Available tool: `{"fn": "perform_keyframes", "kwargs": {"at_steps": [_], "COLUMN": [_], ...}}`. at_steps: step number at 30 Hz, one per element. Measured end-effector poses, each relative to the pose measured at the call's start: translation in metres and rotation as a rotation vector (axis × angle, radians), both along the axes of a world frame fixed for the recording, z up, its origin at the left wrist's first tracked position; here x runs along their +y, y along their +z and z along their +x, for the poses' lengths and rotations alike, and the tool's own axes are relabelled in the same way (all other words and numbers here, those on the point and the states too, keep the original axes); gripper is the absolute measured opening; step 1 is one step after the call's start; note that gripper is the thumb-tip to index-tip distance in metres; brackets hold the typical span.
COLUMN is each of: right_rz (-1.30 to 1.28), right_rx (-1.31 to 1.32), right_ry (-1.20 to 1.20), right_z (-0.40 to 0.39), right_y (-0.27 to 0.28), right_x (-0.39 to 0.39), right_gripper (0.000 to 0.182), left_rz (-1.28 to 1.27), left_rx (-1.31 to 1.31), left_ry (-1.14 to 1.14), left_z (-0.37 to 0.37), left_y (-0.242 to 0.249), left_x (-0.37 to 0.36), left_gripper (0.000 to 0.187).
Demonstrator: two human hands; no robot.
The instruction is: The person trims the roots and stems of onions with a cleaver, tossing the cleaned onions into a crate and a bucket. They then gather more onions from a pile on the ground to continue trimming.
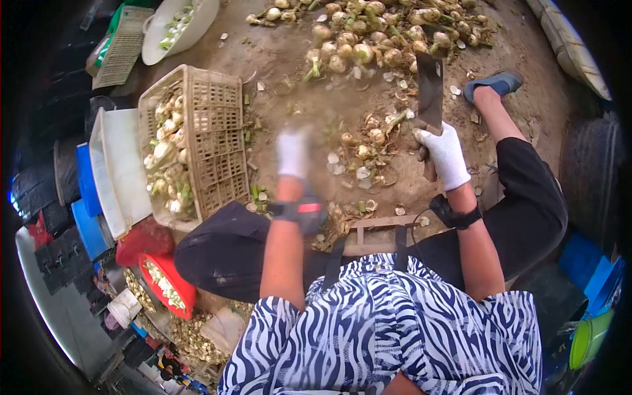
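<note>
My right hand (446,155), in a white glove, is closed round the handle of a cleaver (430,85). The wide dark blade points away from me, over the dirt floor. Motion smears my left hand (291,153), also gloved in white, so its fingers and anything in them cannot be made out. It is over the ground between the crate and a small group of onion-like bulbs (364,151) with roots and cut scraps. Farther out lies a large heap of pale onion-like bulbs (368,39) with stems and roots attached.
A beige plastic crate (217,131) holding bulbs stands at my left. Beyond it are a white tub (122,171) and a pale basin (197,29). A red basin (187,293) with pale pieces sits behind my left knee. Peel scraps (336,164) litter the ground.
</note>
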State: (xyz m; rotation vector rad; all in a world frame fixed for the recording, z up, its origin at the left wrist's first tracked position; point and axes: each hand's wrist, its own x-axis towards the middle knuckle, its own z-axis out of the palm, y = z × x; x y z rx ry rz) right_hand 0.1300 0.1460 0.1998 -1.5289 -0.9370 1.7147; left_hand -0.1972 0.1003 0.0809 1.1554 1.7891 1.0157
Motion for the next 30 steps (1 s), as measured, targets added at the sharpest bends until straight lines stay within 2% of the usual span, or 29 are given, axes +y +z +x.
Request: {"fn": "perform_keyframes", "kwargs": {"at_steps": [1, 2, 3, 4, 6, 7, 8, 10, 11, 12, 14, 15, 16, 17, 18, 20, 22, 24, 25, 26, 28, 29, 30], "right_rz": [-0.011, -0.015, -0.022, -0.035, 0.022, 0.022, 0.020, 0.030, 0.111, 0.185, 0.259, 0.043, 0.080, 0.089, 0.100, 0.124, 0.160, 0.083, 0.102, 0.117, 0.457, 0.571, 0.748], "right_rx": [-0.019, -0.043, -0.066, -0.083, -0.100, -0.108, -0.119, -0.151, -0.245, -0.337, -0.133, -0.097, -0.027, -0.023, -0.018, 0.054, 0.117, 0.178, 0.225, 0.235, -0.175, -0.305, -0.555], "right_ry": [-0.004, -0.012, -0.020, -0.027, -0.086, -0.093, -0.090, -0.092, -0.062, -0.033, -0.124, -0.071, -0.084, -0.087, -0.089, -0.077, -0.058, -0.076, -0.105, -0.091, 0.061, 0.125, 0.231], "right_z": [0.001, 0.004, 0.007, 0.010, 0.016, 0.018, 0.017, 0.022, 0.024, 0.025, 0.011, 0.007, -0.005, -0.008, -0.011, -0.009, -0.008, -0.013, -0.019, -0.020, -0.015, -0.010, -0.006], "right_y": [0.002, 0.003, 0.001, 0.001, -0.003, -0.004, -0.006, -0.018, -0.040, -0.062, -0.079, -0.086, -0.062, -0.063, -0.065, -0.057, -0.051, -0.050, -0.042, -0.035, -0.014, 0.011, 0.020], "right_x": [0.001, 0.001, 0.001, -0.002, 0.002, 0.006, 0.008, 0.008, 0.008, 0.006, 0.001, 0.001, 0.003, 0.003, 0.003, 0.000, -0.001, -0.006, -0.008, -0.008, -0.014, -0.020, -0.025], "right_gripper": [0.016, 0.015, 0.015, 0.015, 0.015, 0.015, 0.016, 0.020, 0.023, 0.025, 0.030, 0.032, 0.030, 0.029, 0.028, 0.027, 0.026, 0.026, 0.027, 0.027, 0.032, 0.036, 0.034], "left_rz": [-0.226, -0.286, -0.085, -0.054, -0.163, -0.007, -0.003, -0.208, -0.227, -0.332, -0.320, -0.176, -0.020, -0.262, -0.254, -0.034, 0.019, 0.212, 0.153, 0.165, -0.037, 0.007, 0.016], "left_rx": [-0.616, 0.037, 0.114, 0.434, 0.682, 0.852, 0.845, 0.580, 0.338, 0.045, -0.264, 0.033, 0.335, -0.222, -0.206, 0.245, 0.295, 0.615, 0.400, 0.413, -0.002, -0.008, 0.008], "left_ry": [0.198, 0.014, -0.176, -0.260, -0.542, -0.617, -0.629, -0.682, -0.471, -0.358, -0.250, -0.406, -0.554, -0.432, -0.432, -0.576, -0.519, -0.509, -0.468, -0.452, -0.377, -0.344, -0.329], "left_z": [0.051, 0.073, 0.090, 0.112, 0.142, 0.150, 0.152, 0.155, 0.156, 0.150, 0.147, 0.139, 0.132, 0.157, 0.155, 0.150, 0.148, 0.148, 0.150, 0.150, 0.145, 0.142, 0.132], "left_y": [0.011, -0.023, -0.057, -0.049, -0.024, -0.029, -0.037, -0.047, -0.029, -0.018, 0.000, -0.001, -0.007, 0.096, 0.103, 0.110, 0.109, 0.125, 0.130, 0.135, 0.146, 0.155, 0.147], "left_x": [0.011, 0.019, 0.020, 0.024, 0.038, 0.034, 0.038, 0.047, 0.048, 0.049, 0.050, 0.046, 0.040, 0.042, 0.035, 0.026, 0.020, 0.012, 0.010, 0.008, 0.000, -0.003, -0.006], "left_gripper": [0.017, 0.019, 0.026, 0.028, 0.028, 0.030, 0.030, 0.031, 0.035, 0.040, 0.047, 0.047, 0.047, 0.049, 0.049, 0.059, 0.059, 0.055, 0.052, 0.052, 0.055, 0.051, 0.051]}}
